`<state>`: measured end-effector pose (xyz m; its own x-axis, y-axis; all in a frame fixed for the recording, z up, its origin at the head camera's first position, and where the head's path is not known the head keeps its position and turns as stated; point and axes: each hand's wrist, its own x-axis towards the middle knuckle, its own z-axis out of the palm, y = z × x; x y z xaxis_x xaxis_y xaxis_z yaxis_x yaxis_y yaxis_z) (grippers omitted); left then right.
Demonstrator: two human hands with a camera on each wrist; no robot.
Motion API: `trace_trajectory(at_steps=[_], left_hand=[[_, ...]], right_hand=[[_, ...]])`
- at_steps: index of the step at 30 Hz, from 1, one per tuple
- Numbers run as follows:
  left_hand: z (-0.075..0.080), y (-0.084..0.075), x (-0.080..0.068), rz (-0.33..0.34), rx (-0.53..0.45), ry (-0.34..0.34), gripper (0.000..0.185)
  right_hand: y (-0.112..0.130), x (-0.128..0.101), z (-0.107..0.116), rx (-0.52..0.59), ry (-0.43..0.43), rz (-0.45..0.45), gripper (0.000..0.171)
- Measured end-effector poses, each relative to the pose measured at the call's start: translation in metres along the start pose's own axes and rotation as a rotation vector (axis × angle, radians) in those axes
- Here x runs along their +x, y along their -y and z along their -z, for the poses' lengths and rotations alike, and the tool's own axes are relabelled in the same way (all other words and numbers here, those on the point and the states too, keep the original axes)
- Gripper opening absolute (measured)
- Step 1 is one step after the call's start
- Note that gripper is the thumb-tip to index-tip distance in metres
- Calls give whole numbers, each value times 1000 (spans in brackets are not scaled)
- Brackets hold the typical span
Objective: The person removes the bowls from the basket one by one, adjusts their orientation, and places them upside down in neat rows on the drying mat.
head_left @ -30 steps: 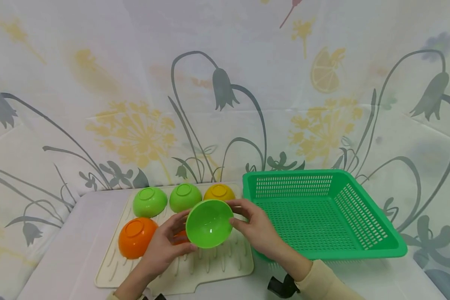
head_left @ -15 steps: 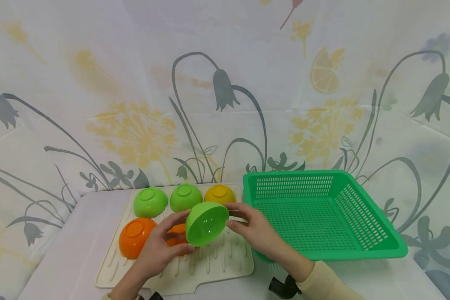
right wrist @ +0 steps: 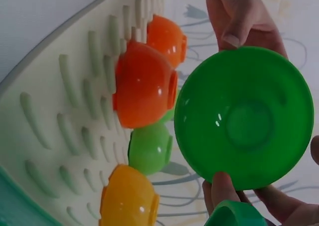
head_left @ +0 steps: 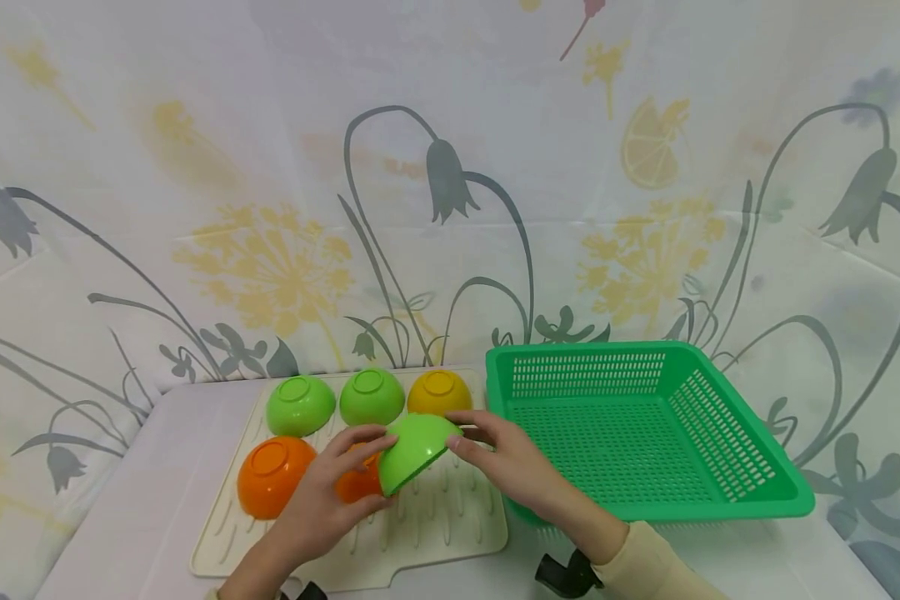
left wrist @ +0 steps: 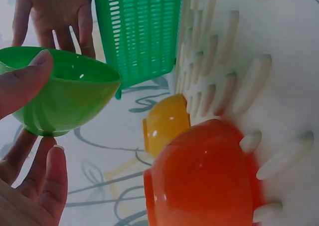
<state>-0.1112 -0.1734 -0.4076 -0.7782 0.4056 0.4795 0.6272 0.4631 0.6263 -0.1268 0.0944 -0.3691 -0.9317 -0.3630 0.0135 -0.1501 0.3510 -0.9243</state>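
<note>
**Green bowl tipped toward face-down**

Over the last second I rolled the green bowl (head_left: 414, 451) from mouth-toward-me to nearly inverted — rim angled at the drying mat (head_left: 450, 525). My left hand (head_left: 322, 500) and right hand (head_left: 513, 467) both pinched its rim with curled fingers, just above the mat, beside an upturned orange bowl (head_left: 356, 483) — I judged the flip almost done.

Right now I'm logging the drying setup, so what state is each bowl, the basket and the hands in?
Held green bowl: tilted, off the mat, held by both hands.
Left hand: grips that bowl's rim.
Right hand: fingertips on its other side.
Two green bowls: upside down on the mat.
Yellow bowl: upside down.
Two orange bowls: upside down.
Basket: upright, nothing in it.
Mat: flat.
</note>
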Motion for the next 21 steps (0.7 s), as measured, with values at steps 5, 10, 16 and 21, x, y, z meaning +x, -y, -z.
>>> trace_trajectory(at_steps=[5, 10, 16, 21], left_hand=[[-2, -4, 0, -102, 48, 12, 71], [-4, -5, -1, -146, 44, 9, 71], [-4, -5, 0, -128, -16, -48, 72], [-4, -2, 1, 33, -85, -70, 74]], right_hand=[[2, 1, -3, -20, -28, -26, 48], [1, 1, -3, 5, -23, -24, 48], [-2, 0, -1, 93, -2, 1, 45], [-5, -2, 1, 175, 14, 18, 46]])
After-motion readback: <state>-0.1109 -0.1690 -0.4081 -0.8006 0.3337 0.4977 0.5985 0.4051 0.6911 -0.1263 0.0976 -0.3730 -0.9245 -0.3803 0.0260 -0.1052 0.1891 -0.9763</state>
